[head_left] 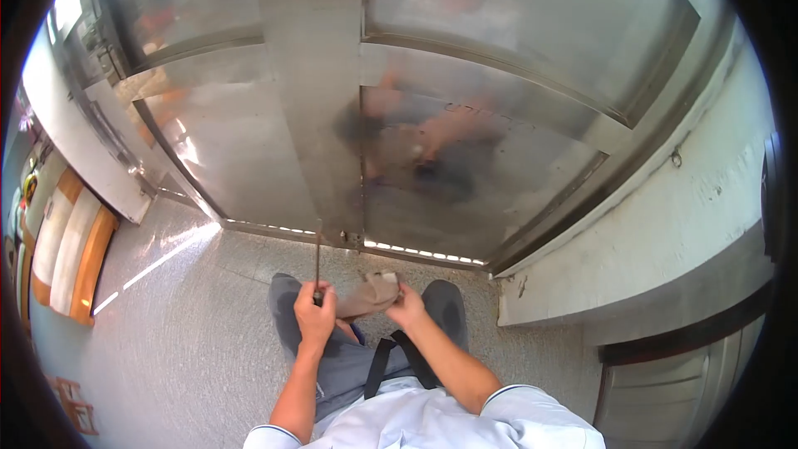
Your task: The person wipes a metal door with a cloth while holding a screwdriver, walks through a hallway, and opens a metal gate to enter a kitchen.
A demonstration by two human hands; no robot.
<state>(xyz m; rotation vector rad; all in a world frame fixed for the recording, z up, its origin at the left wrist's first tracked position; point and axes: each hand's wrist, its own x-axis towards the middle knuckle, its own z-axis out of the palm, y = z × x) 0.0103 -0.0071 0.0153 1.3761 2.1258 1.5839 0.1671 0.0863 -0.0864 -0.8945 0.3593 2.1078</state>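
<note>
the fingers of the left hand (pixel 316 313) are curled closed round the dark grip of a thin rod (pixel 317 262), whose long, straight shaft points towards the metal doors (pixel 312 116); whether its tip touches them i cannot tell. the fingers of the right hand (pixel 405 306) pinch the edge of a soft, crumpled brown-beige cloth (pixel 378 291). the cloth hangs between the hands, its far end close to the left hand, and is too blurred to show whether the two touch.

beyond the hands, a small metal latch (pixel 351 239) sits at the doors' lower edge. the doors are dull, smooth metal with framed rectangular panels, blurrily reflecting the person. the floor (pixel 199 316) is grey and speckled. a rough white wall (pixel 648 233) stands to the right, curved orange-and-cream furniture (pixel 71 249) to the left; what it holds i cannot tell.
</note>
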